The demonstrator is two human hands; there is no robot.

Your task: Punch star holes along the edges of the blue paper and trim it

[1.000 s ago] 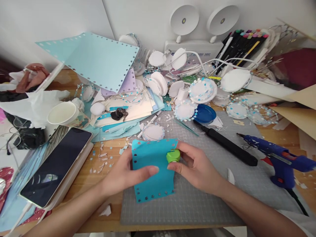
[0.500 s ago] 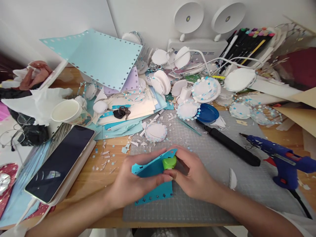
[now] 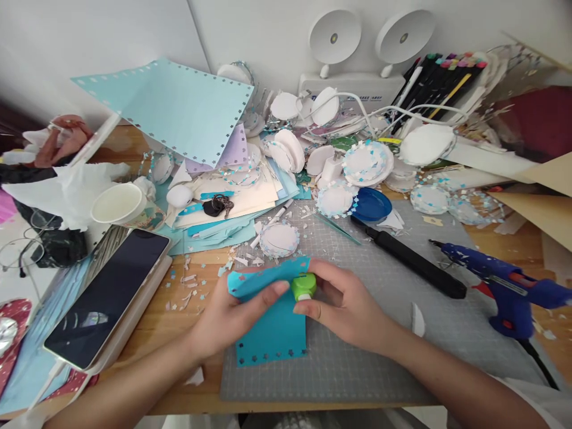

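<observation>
- Left and right thumb tips are now standing apart, whereas they were meeting half a second ago; the green punch [image 3: 304, 286] is also showing more white at its near side.
- Blue paper [image 3: 274, 336] is hanging over the cutting mat [image 3: 361, 372], its upper part bending and its lower part running toward the person.
- At the paper's right edge, the punch is sitting between both hands; the right hand [image 3: 353, 307] is nearer, gripping it between fingers and thumb.
- From the left side, the left hand [image 3: 230, 319] is pinching the paper, its thumb pointing at the punch; whether they are touching is staying unclear.
- Paper and fingers are hiding the punch's slot and the left fingertips.
</observation>
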